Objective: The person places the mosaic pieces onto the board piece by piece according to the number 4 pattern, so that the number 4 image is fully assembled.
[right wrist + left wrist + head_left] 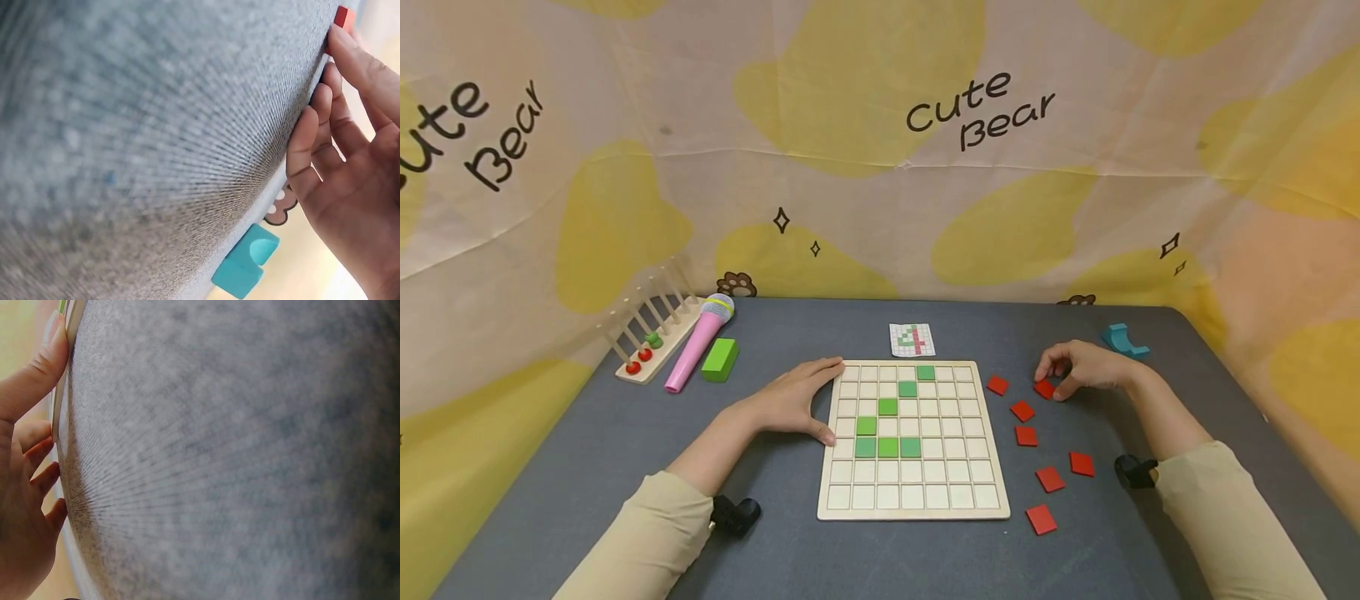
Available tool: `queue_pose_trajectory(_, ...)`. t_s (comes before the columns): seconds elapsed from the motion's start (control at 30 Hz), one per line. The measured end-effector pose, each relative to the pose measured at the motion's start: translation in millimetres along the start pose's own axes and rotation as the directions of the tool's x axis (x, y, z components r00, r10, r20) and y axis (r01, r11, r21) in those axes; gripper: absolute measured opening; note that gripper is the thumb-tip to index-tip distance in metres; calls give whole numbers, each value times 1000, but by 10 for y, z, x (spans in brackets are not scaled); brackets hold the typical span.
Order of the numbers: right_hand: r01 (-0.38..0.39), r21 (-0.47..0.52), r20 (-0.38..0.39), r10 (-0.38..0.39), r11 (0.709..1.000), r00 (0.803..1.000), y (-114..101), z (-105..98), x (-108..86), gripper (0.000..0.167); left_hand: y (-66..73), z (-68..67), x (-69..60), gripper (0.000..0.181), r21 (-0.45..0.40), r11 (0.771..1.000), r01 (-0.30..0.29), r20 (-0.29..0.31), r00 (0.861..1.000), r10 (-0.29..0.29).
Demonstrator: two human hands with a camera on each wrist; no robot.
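- Left of centre, my left hand (792,400), fingers spread, touches the lower-central grid board (930,427), likely steadying it.
- Right of centre, my right hand (1087,367) pinches a red square tile (1042,388), probably for precise control.

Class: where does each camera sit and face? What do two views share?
Head-worn: facing forward and down at the board; left grip, right grip, sleeves show.
Left wrist-worn: facing tabletop and board's edge; left grip shows.
Right wrist-worn: facing tabletop and red tile; right grip shows.
Head and right wrist share the blue block.
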State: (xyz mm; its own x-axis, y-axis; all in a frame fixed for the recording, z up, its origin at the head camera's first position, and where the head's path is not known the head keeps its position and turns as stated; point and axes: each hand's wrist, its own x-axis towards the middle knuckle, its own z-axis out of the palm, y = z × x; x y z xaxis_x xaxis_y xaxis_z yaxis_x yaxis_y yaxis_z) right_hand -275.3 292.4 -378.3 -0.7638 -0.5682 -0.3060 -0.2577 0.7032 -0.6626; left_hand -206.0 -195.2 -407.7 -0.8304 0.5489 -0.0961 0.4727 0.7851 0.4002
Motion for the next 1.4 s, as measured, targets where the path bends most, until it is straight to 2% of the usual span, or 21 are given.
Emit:
queue_pose_trajectory(0.13, -15, -12, -37, 15, 1000, 999, -35, 15, 2, 26, 4, 3, 0, 115, 4, 1000, 4, 1, 1000, -4)
queue_pose_trajectory(0.37, -39, -98, -127, 27, 994, 992, -146, 25, 0, 20, 17, -5, 3, 115, -9, 1000, 18, 4, 1000, -18)
queue_pose_trajectory(0.67, 36, -105, -175, -54, 994, 983, -483, 95, 88, 14, 14, -9, 0, 116, -3, 1000, 13, 5, 1000, -13)
queue_pose_trajectory(0.9, 127, -138, -164, -150, 982, 975, -757, 190, 228, 20, 9, -5, 13, 116, -10, 1000, 13, 8, 1000, -13)
queue_pose_trajectory(1.03, 162, -141, -155, -184, 977, 971, -890, 236, 329, 19, 18, -8, 8, 116, -5, 1000, 9, 7, 1000, -9)
queue_pose_trajectory(1.23, 204, -100, -146, -217, 974, 965, -1092, 314, 489, 18, 15, -20, -1, 116, -7, 1000, 6, 7, 1000, -6)
queue_pose_trajectory(1.4, 201, -61, -134, -207, 978, 969, -1190, 378, 635, 16, 17, -19, 1, 116, -7, 1000, 12, 11, 1000, -12)
